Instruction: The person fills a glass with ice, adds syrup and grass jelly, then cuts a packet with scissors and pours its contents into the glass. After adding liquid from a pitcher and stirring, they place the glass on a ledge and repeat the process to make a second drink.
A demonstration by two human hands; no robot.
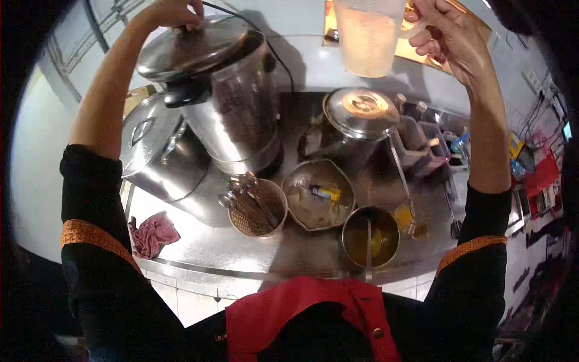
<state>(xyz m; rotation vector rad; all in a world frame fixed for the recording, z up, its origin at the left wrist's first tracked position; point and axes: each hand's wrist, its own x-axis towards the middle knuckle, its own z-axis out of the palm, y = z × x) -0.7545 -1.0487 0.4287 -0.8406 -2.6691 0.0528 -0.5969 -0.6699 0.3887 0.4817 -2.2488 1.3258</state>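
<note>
My left hand (181,13) grips the top of the round metal lid (205,45) on a tall steel urn (232,111); the fingers are closed at the lid's knob, which they mostly cover. The lid lies over the urn's mouth, and a black side handle juts out below its rim. Raised at the upper right, my right hand (449,42) holds a translucent plastic measuring jug (369,42) by its handle. The jug is upright, above and behind a lidded metal pot (360,113). Its upper part runs out of view.
A lidded steel pot (166,160) stands left of the urn. In front are a basket of spoons (256,226), a bowl (295,211) with a small yellow packet, a metal pot with yellowish liquid (386,247) and a pink cloth (155,234). Plastic bins (416,148) stand to the right.
</note>
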